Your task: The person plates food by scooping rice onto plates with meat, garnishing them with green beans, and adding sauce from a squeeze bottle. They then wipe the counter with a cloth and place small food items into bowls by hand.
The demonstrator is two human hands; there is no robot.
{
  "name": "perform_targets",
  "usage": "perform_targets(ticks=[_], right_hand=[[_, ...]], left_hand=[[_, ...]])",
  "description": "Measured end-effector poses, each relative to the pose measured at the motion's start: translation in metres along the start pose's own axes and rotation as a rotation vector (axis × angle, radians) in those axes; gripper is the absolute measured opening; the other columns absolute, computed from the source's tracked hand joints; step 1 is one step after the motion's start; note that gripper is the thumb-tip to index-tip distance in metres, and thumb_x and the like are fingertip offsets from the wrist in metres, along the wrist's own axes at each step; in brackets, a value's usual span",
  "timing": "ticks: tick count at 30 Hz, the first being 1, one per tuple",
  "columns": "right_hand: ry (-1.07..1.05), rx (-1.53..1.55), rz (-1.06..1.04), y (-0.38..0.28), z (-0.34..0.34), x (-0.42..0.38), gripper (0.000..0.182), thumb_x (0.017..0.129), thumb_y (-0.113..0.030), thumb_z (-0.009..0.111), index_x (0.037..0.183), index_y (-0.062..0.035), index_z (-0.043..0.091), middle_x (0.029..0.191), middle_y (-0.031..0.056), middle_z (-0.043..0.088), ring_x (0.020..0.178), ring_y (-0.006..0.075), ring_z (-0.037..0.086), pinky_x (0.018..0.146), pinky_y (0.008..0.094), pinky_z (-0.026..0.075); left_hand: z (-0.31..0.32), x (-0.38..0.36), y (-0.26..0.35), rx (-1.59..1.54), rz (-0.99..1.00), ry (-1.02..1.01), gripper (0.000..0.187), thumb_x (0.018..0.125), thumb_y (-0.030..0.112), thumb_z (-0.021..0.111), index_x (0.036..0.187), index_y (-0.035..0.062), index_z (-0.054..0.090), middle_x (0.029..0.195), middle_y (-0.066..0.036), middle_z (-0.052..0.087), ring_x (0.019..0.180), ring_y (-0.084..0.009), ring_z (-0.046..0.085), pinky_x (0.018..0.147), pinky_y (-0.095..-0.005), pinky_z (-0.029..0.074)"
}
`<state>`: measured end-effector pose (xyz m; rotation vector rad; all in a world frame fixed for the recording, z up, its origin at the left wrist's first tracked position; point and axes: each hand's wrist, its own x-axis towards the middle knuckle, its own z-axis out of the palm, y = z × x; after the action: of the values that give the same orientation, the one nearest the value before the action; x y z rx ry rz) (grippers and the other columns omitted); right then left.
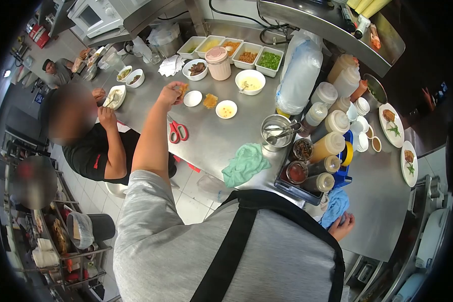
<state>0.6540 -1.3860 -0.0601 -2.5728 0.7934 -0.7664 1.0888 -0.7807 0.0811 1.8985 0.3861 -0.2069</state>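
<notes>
My left hand [172,94] reaches out over the steel table, its fingers closed on a piece of golden-brown fried food [184,89]. Just right of it is a small white bowl [193,98], and beyond that a similar fried piece [210,101] lies on the bare metal. A small bowl with yellow bits [226,109] sits beside that piece. Red-handled scissors [178,132] lie near the table edge, below my left forearm. At the right, my right hand [343,228] has its fingers closed on a blue cloth [336,205] by the table edge; the fingertips are partly hidden.
Another person [98,136] works at the left with a white dish [115,97]. White tubs of chopped toppings [269,61] line the back, near a pink-lidded container [218,62]. Sauce bottles [329,147] crowd the right, with plated food [390,124] beyond. A green cloth [246,165] lies in front.
</notes>
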Motion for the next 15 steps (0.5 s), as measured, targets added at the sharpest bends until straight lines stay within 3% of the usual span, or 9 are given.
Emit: perform_targets(ticks=[4, 7, 10, 11, 15], right_hand=[[0.007, -0.039, -0.027, -0.003, -0.002, 0.001, 0.028, 0.082, -0.013, 0.056, 0.108, -0.0031, 0.058, 0.120, 0.0203, 0.046, 0.113, 0.0360, 0.044, 0.095, 0.0438, 0.035], [0.008, -0.038, -0.030, 0.002, 0.001, 0.000, 0.028, 0.082, -0.012, 0.056, 0.108, -0.0037, 0.058, 0.120, 0.0199, 0.046, 0.112, 0.0360, 0.044, 0.095, 0.0436, 0.035], [0.003, -0.045, -0.026, 0.001, 0.000, 0.001, 0.028, 0.081, -0.012, 0.056, 0.108, -0.0040, 0.058, 0.121, 0.0199, 0.046, 0.113, 0.0361, 0.044, 0.095, 0.0435, 0.035], [0.001, -0.051, -0.024, 0.000, -0.001, 0.001, 0.028, 0.081, -0.012, 0.056, 0.107, -0.0040, 0.058, 0.121, 0.0199, 0.046, 0.113, 0.0361, 0.044, 0.095, 0.0435, 0.035], [-0.025, 0.025, 0.041, -0.006, 0.000, 0.001, 0.028, 0.079, -0.010, 0.057, 0.106, -0.0036, 0.058, 0.121, 0.0198, 0.046, 0.113, 0.0362, 0.044, 0.094, 0.0427, 0.036]], left_hand=[[0.014, 0.007, -0.015, 0.236, 0.125, 0.104, 0.024, 0.082, 0.006, 0.057, 0.103, 0.0166, 0.062, 0.077, -0.001, 0.059, 0.065, -0.0142, 0.058, 0.065, -0.0285, 0.051], [0.023, 0.008, -0.017, 0.693, 0.318, 0.117, 0.017, 0.077, 0.013, 0.064, 0.094, 0.0165, 0.066, 0.084, -0.004, 0.061, 0.077, -0.0224, 0.060, 0.072, -0.0340, 0.051], [0.050, -0.006, -0.006, 1.062, 0.613, 0.332, 0.020, 0.073, 0.021, 0.069, 0.093, 0.0198, 0.068, 0.097, -0.006, 0.059, 0.098, -0.0270, 0.054, 0.084, -0.0376, 0.047], [0.064, -0.021, 0.008, 1.024, 0.514, 0.264, 0.024, 0.069, 0.026, 0.072, 0.090, 0.0158, 0.068, 0.104, -0.007, 0.055, 0.105, -0.0295, 0.048, 0.092, -0.0406, 0.041], [0.097, -0.038, 0.017, 1.298, 0.348, 0.277, 0.041, 0.066, 0.042, 0.071, 0.094, 0.0112, 0.069, 0.115, -0.009, 0.051, 0.111, -0.0274, 0.045, 0.091, -0.0450, 0.040]])
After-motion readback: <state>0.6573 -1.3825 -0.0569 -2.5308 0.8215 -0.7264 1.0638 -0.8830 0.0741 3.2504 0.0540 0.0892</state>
